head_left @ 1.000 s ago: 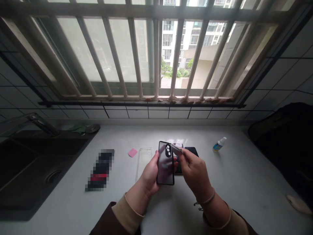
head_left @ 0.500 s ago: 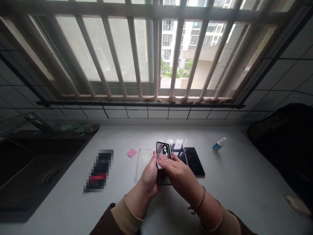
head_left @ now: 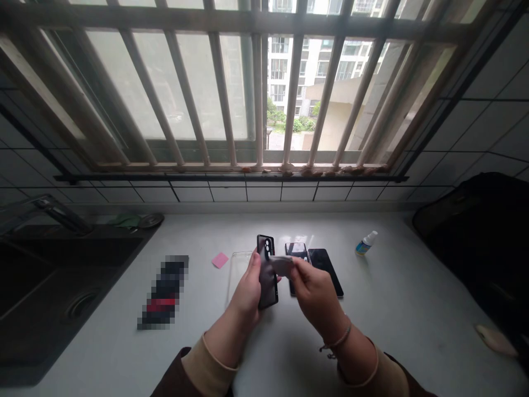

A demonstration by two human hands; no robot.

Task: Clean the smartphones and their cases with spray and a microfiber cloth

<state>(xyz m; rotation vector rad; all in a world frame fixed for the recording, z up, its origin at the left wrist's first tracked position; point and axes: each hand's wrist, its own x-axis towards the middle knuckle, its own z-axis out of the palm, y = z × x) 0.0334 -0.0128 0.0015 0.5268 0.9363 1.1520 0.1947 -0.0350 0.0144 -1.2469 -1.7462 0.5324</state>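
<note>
My left hand (head_left: 247,295) grips a black phone case (head_left: 266,271) upright above the counter, camera cut-out at the top. My right hand (head_left: 317,295) pinches a small white wipe (head_left: 281,263) against the case's right edge. Just behind my hands two dark phones lie flat side by side, one (head_left: 296,250) nearer the case and one (head_left: 326,263) to its right. A clear phone case (head_left: 235,264) lies flat to the left of the black one.
A pink square pad (head_left: 220,259) and a blurred dark packet (head_left: 163,292) lie on the left of the pale counter (head_left: 392,309). A small spray bottle (head_left: 366,243) stands at the right. A dark sink (head_left: 49,275) is far left, a black bag (head_left: 483,242) far right.
My right hand slid the wipe down over the case's face, then pulled it back to the right edge. The case has turned more edge-on and the view has shifted slightly.
</note>
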